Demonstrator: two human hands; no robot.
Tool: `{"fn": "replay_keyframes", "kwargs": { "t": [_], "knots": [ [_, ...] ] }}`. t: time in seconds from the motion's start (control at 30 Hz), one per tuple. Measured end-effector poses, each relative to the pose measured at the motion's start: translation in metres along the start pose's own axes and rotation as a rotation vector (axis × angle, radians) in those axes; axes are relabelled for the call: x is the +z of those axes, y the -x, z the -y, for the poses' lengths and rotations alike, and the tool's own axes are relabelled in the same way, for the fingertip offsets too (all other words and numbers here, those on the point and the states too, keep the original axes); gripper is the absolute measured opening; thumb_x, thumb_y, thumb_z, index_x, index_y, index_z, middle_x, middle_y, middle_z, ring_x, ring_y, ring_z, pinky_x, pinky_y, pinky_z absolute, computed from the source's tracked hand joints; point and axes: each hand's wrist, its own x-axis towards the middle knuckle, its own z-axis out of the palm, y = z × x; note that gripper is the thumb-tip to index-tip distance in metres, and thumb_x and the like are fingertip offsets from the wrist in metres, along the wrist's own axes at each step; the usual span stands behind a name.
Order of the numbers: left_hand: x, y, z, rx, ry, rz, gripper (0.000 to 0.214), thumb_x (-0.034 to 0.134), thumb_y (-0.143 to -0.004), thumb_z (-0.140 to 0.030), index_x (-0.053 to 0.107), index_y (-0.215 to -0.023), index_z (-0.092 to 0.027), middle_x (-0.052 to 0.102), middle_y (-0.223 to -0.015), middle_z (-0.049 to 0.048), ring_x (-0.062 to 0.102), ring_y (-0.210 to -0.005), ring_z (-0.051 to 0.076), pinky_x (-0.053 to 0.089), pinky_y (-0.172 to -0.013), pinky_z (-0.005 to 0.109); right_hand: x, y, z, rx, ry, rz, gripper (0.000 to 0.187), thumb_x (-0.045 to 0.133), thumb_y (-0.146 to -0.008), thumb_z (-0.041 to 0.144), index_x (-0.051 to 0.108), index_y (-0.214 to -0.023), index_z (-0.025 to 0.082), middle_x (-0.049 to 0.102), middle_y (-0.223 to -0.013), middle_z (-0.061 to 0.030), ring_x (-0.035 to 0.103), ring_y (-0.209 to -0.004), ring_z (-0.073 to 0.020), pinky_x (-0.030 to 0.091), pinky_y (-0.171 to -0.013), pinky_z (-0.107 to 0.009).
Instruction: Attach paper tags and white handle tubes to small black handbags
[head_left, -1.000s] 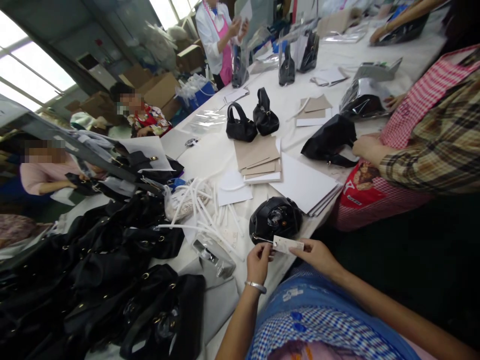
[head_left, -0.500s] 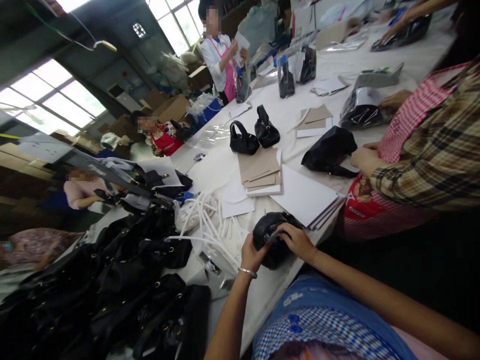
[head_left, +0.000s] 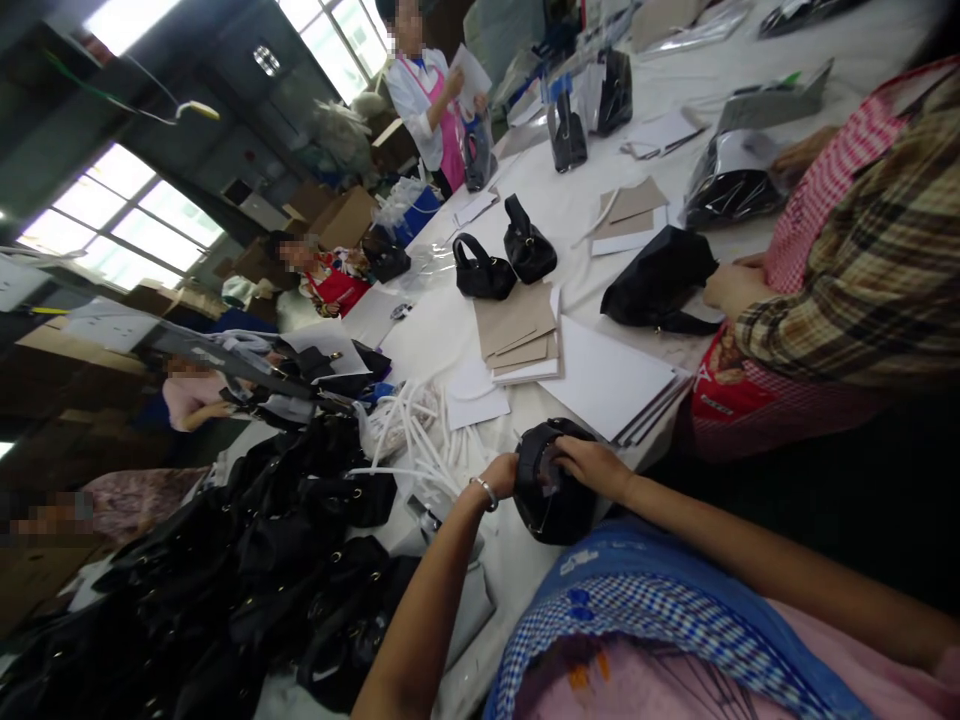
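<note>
A small black handbag is at the near edge of the table in front of me, its opening turned toward me. My left hand grips the bag's left side, the fingertips hidden behind it. At the top right of the opening, my right hand has its fingers curled over the bag's edge. A small shiny, see-through piece shows in the opening beside the right fingertips; I cannot tell exactly what it is.
Black handbags are heaped at my left. White tubes, white sheets and brown cards lie beyond my bag, with two upright handbags behind. A co-worker in a plaid sleeve handles another black bag at right.
My left hand has moved off the small shiny piece to the bag's left side. The right hand stays at the opening, and the bag has turned slightly. The view has shifted.
</note>
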Motion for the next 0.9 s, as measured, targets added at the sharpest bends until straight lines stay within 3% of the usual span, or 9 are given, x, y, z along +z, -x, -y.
{"fn": "replay_keyframes", "kwargs": {
  "t": [0.13, 0.3, 0.43, 0.57, 0.63, 0.8, 0.9],
  "knots": [
    [0.004, -0.017, -0.017, 0.06, -0.203, 0.018, 0.033, 0.072, -0.062, -0.039, 0.071, -0.084, -0.015, 0.069, -0.07, 0.0041, 0.06, -0.07, 0.021, 0.048, -0.065, 0.028, 0.0, 0.004, -0.008, -0.015, -0.011, -0.011, 0.017, 0.048, -0.087, 0.02, 0.059, -0.1, 0.019, 0.066, -0.098, -0.0059, 0.063, -0.091, -0.0205, 0.049, -0.081, -0.033],
    [0.016, -0.014, -0.005, 0.025, -0.27, -0.06, 0.032, 0.068, -0.066, -0.046, 0.07, -0.071, -0.014, 0.067, -0.063, 0.0061, 0.06, -0.067, 0.021, 0.047, -0.064, 0.029, 0.009, 0.019, -0.026, -0.07, -0.059, -0.128, 0.038, 0.055, -0.084, 0.021, 0.053, -0.122, 0.019, 0.062, -0.118, -0.0093, 0.059, -0.106, -0.0226, 0.048, -0.092, -0.037],
    [0.028, -0.01, 0.005, -0.074, -0.223, -0.122, 0.039, 0.065, -0.069, -0.05, 0.067, -0.063, -0.012, 0.064, -0.06, 0.0037, 0.058, -0.064, 0.019, 0.045, -0.06, 0.026, 0.016, 0.031, -0.036, -0.104, -0.09, -0.173, 0.043, 0.056, -0.086, 0.028, 0.05, -0.127, 0.018, 0.059, -0.122, -0.0119, 0.059, -0.107, -0.0237, 0.048, -0.094, -0.039],
    [0.036, -0.011, 0.002, -0.053, -0.113, -0.144, 0.04, 0.066, -0.068, -0.05, 0.069, -0.071, -0.01, 0.063, -0.062, 0.0039, 0.056, -0.064, 0.018, 0.045, -0.06, 0.027, 0.015, 0.03, -0.029, -0.078, -0.085, -0.173, 0.039, 0.054, -0.087, 0.027, 0.049, -0.125, 0.018, 0.059, -0.119, -0.0119, 0.06, -0.104, -0.0223, 0.05, -0.09, -0.037],
    [0.034, -0.01, 0.001, -0.018, -0.069, -0.106, 0.041, 0.066, -0.069, -0.05, 0.069, -0.076, -0.009, 0.064, -0.064, 0.0049, 0.056, -0.065, 0.018, 0.046, -0.062, 0.029, 0.014, 0.027, -0.023, -0.064, -0.044, -0.173, 0.037, 0.054, -0.087, 0.027, 0.05, -0.123, 0.018, 0.059, -0.117, -0.0117, 0.06, -0.103, -0.0223, 0.051, -0.088, -0.037],
    [0.015, -0.007, 0.01, 0.067, 0.012, 0.142, 0.043, 0.066, -0.068, -0.052, 0.068, -0.086, -0.013, 0.066, -0.07, 0.006, 0.058, -0.069, 0.02, 0.049, -0.062, 0.029, 0.01, 0.021, -0.016, -0.091, 0.115, -0.127, 0.035, 0.057, -0.087, 0.029, 0.052, -0.12, 0.017, 0.062, -0.11, -0.0121, 0.062, -0.096, -0.0235, 0.051, -0.085, -0.038],
    [0.008, -0.012, 0.017, 0.066, -0.106, 0.155, 0.045, 0.067, -0.065, -0.054, 0.068, -0.084, -0.013, 0.067, -0.069, 0.0067, 0.059, -0.067, 0.021, 0.047, -0.059, 0.028, 0.003, 0.022, -0.021, -0.134, 0.166, -0.076, 0.036, 0.055, -0.088, 0.028, 0.051, -0.122, 0.018, 0.062, -0.11, -0.0117, 0.061, -0.098, -0.0231, 0.05, -0.086, -0.036]
  ]
}}
